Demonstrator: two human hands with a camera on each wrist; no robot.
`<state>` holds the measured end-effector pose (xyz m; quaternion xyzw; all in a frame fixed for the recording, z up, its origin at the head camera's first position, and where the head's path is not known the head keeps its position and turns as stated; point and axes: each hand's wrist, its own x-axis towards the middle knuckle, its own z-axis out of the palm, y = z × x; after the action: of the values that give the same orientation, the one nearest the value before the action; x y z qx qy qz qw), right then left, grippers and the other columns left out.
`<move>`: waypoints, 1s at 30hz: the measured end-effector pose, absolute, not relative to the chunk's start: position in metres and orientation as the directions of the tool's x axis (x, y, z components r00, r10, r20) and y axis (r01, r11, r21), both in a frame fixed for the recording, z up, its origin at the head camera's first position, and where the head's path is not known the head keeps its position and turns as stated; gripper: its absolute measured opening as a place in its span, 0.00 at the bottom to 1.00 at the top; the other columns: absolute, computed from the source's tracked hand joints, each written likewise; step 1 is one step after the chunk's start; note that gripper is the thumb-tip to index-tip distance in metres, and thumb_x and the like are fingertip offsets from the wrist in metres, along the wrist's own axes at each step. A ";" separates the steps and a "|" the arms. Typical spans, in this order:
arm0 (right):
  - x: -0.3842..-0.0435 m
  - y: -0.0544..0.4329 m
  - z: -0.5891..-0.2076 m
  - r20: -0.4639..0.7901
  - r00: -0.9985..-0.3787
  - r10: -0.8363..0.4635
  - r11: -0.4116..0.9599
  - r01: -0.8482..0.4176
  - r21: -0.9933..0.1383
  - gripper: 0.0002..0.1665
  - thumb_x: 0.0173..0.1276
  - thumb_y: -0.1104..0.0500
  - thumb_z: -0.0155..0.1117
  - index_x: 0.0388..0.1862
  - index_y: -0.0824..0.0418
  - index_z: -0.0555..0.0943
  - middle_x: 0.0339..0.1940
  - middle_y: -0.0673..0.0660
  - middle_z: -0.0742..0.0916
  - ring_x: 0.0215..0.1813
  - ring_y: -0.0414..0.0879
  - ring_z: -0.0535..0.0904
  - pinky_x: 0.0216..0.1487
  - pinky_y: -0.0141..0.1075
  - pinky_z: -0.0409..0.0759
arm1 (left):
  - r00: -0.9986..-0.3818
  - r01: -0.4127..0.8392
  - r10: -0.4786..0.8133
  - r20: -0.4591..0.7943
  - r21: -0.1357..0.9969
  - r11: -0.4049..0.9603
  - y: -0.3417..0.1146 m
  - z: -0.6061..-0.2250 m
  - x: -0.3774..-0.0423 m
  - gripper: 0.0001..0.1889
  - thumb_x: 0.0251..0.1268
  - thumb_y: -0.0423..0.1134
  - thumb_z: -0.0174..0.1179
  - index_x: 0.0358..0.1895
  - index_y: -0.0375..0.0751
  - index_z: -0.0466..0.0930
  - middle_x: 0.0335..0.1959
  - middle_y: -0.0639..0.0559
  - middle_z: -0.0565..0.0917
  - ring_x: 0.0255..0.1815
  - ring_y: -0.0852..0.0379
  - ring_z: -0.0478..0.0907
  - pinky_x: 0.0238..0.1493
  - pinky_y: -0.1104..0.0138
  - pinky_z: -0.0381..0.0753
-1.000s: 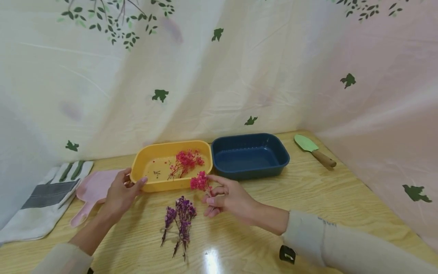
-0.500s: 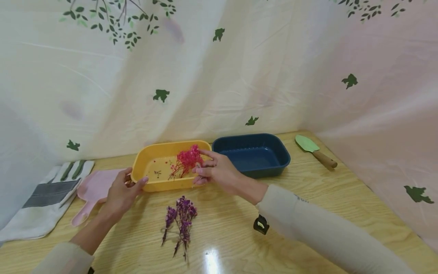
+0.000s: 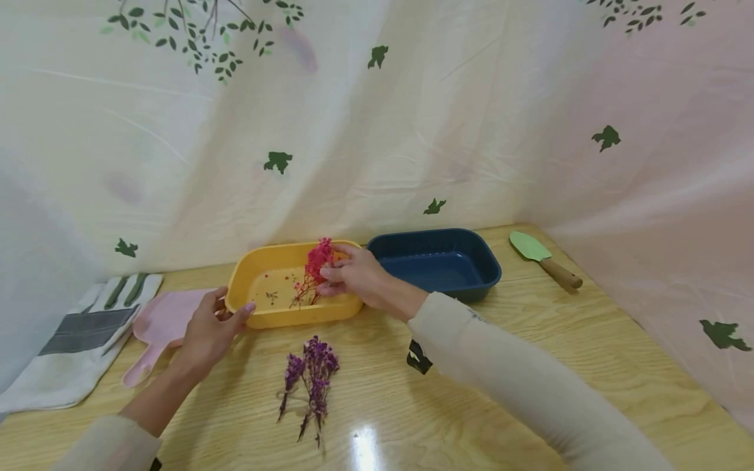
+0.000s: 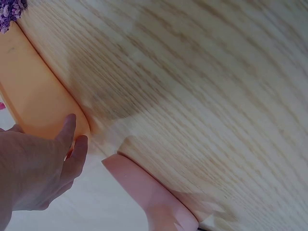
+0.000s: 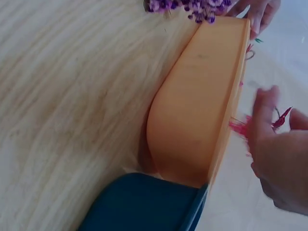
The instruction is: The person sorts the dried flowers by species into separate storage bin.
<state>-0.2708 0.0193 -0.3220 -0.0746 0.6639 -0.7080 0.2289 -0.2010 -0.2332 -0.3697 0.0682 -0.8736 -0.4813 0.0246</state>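
My left hand (image 3: 215,327) grips the left end of a yellow rectangular tray (image 3: 294,318), its thumb at the front rim. In the left wrist view its fingers touch the tray's corner. Inside the tray, toward the right, stand pink dried flowers (image 3: 317,260) on thin stems. Over that end, my right hand (image 3: 359,275) pinches a sprig of the pink flowers; the held sprig and the ones in the tray overlap. The right wrist view shows this hand slightly blurred, with a bit of pink sprig (image 5: 283,118) between its fingers. Purple dried flowers (image 3: 318,373) lie on the table before the tray.
A dark blue tray (image 3: 432,288) adjoins the yellow one on its right. Farther right lies a green trowel (image 3: 544,258) with a wooden handle. At the left are a pink dustpan-shaped scoop (image 3: 171,314) and white-and-grey gloves (image 3: 82,337). A printed curtain (image 3: 330,131) hangs behind.
My right hand has carried the pink sprig from in front of the yellow tray up and left, over the tray's right part. The left hand has stayed on the tray.
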 end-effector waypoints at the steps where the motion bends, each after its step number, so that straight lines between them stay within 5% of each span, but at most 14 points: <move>1: -0.272 0.019 -0.321 -0.203 -0.878 -0.433 0.014 0.219 -0.976 0.43 0.71 0.66 0.57 0.78 0.56 0.50 0.72 0.68 0.65 0.54 0.59 0.80 0.57 0.46 0.79 | -0.989 -0.096 -0.144 -0.023 0.844 0.528 -0.233 -0.370 -0.201 0.42 0.70 0.50 0.55 0.74 0.28 0.44 0.66 0.25 0.62 0.59 0.38 0.71 0.45 0.68 0.83; 5: -0.272 0.024 -0.322 -0.199 -0.864 -0.462 0.158 0.141 -0.977 0.42 0.73 0.60 0.57 0.78 0.58 0.47 0.74 0.66 0.63 0.65 0.59 0.71 0.65 0.49 0.71 | -0.989 -0.106 -0.146 -0.032 0.840 0.533 -0.234 -0.371 -0.201 0.42 0.70 0.51 0.55 0.74 0.28 0.44 0.66 0.25 0.62 0.60 0.38 0.71 0.45 0.69 0.83; 11: -0.265 0.042 -0.319 -0.119 -0.902 -0.414 0.346 -0.035 -0.938 0.36 0.72 0.57 0.58 0.76 0.54 0.58 0.72 0.64 0.66 0.64 0.56 0.73 0.63 0.50 0.74 | -0.988 -0.120 -0.149 -0.046 0.833 0.540 -0.234 -0.370 -0.202 0.44 0.69 0.53 0.55 0.74 0.29 0.43 0.67 0.25 0.60 0.61 0.38 0.69 0.47 0.68 0.83; 24: -0.242 0.085 -0.309 -0.012 -0.913 -0.408 0.423 -0.178 -0.888 0.23 0.71 0.57 0.60 0.63 0.60 0.74 0.55 0.59 0.80 0.55 0.50 0.76 0.54 0.42 0.80 | -0.988 -0.114 -0.150 -0.039 0.837 0.535 -0.233 -0.368 -0.202 0.43 0.69 0.52 0.55 0.74 0.29 0.44 0.66 0.25 0.62 0.61 0.38 0.70 0.46 0.68 0.83; 30: -0.234 0.100 -0.305 -0.019 -0.910 -0.413 0.413 -0.169 -0.895 0.24 0.71 0.59 0.60 0.65 0.60 0.73 0.59 0.59 0.78 0.57 0.49 0.75 0.55 0.42 0.80 | -0.988 -0.120 -0.151 -0.044 0.829 0.546 -0.234 -0.368 -0.202 0.44 0.69 0.52 0.55 0.74 0.29 0.43 0.67 0.25 0.62 0.62 0.37 0.69 0.46 0.68 0.83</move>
<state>-0.2343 0.0999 -0.3054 -0.1750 0.8321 -0.5127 0.1190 -0.2021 -0.2336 -0.3683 0.0772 -0.8790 -0.4703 0.0164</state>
